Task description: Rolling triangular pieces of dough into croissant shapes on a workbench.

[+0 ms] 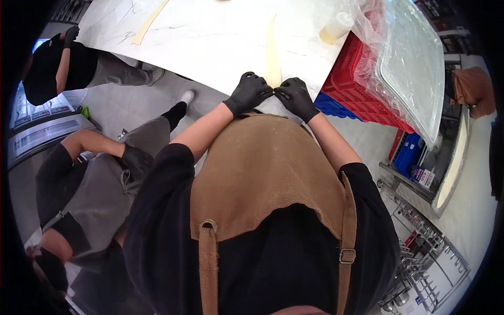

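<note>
A long, tapering strip of pale dough [272, 59] lies on the white marbled table [220, 55], its narrow tip pointing away from me and its wide end towards me. My left hand [250, 92], in a black glove, pinches the left corner of that wide end at the table's near edge. Close beside it, my right hand [295, 96], gloved too, pinches the right corner. The fingertips of both hands nearly meet. Another dough strip [147, 25] rests farther left on the table. A squeeze bottle [336, 28] with yellowish liquid is at the right.
Right of the table stand a red plastic crate [346, 75] and a blue crate [334, 105], with a plastic-covered mesh tray [411, 67] on top. A co-worker in a grey apron [98, 197] is close on my left; another person [63, 71] stands beyond the table's left corner.
</note>
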Demonstrator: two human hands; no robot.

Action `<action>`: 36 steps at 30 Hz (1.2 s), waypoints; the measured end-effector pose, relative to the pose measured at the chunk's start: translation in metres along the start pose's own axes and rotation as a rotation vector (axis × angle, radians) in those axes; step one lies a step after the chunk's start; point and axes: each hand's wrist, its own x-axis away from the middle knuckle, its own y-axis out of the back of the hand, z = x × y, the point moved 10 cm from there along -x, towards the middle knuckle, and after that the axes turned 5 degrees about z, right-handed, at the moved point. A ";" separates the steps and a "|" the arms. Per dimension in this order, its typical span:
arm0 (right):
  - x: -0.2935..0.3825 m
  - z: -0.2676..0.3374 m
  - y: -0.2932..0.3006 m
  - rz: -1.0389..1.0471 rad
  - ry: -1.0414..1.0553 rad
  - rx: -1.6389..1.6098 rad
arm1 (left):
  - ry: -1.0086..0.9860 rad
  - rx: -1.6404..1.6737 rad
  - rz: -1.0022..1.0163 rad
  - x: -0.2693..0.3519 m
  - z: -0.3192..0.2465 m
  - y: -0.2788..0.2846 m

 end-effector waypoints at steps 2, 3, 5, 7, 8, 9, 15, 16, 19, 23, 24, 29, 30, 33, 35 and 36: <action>-0.002 -0.002 0.001 -0.028 -0.008 0.019 | 0.002 0.031 -0.069 0.000 0.002 0.003; -0.002 -0.003 0.002 -0.042 -0.012 0.029 | 0.004 0.046 -0.104 0.000 0.003 0.004; -0.001 -0.003 0.003 -0.055 -0.018 0.038 | 0.005 0.062 -0.137 0.002 0.004 0.007; 0.000 0.002 0.007 -0.068 0.014 0.026 | -0.015 0.037 -0.116 0.004 0.002 0.010; 0.001 0.004 0.009 -0.074 0.029 0.020 | -0.025 0.025 -0.105 0.005 0.000 0.012; 0.002 0.006 0.011 -0.081 0.045 0.015 | -0.035 0.012 -0.095 0.005 -0.001 0.013; 0.000 0.003 0.011 -0.001 0.023 0.049 | -0.025 0.039 -0.158 0.010 0.006 0.013; -0.001 0.002 0.011 0.003 0.014 0.054 | -0.027 0.009 -0.154 0.009 0.006 0.014; -0.002 0.000 0.010 0.013 -0.012 0.069 | -0.030 -0.083 -0.140 0.008 0.003 0.015; -0.007 0.006 0.013 0.029 0.001 0.118 | -0.024 -0.108 -0.137 0.009 0.005 0.016; -0.008 0.008 0.013 0.035 0.005 0.135 | -0.022 -0.116 -0.135 0.009 0.005 0.016; -0.008 0.006 0.011 0.040 0.035 0.138 | -0.102 -0.189 -0.180 0.014 0.001 0.018; -0.008 0.004 0.010 0.041 0.037 0.138 | -0.100 -0.189 -0.181 0.014 0.001 0.017; -0.005 0.000 0.011 0.003 0.062 0.098 | -0.065 -0.065 -0.209 0.013 0.008 0.019; -0.004 -0.001 0.011 -0.009 0.071 0.084 | -0.053 -0.024 -0.218 0.014 0.010 0.021; -0.004 -0.002 0.010 -0.006 0.055 0.086 | -0.034 -0.041 -0.197 0.014 0.011 0.021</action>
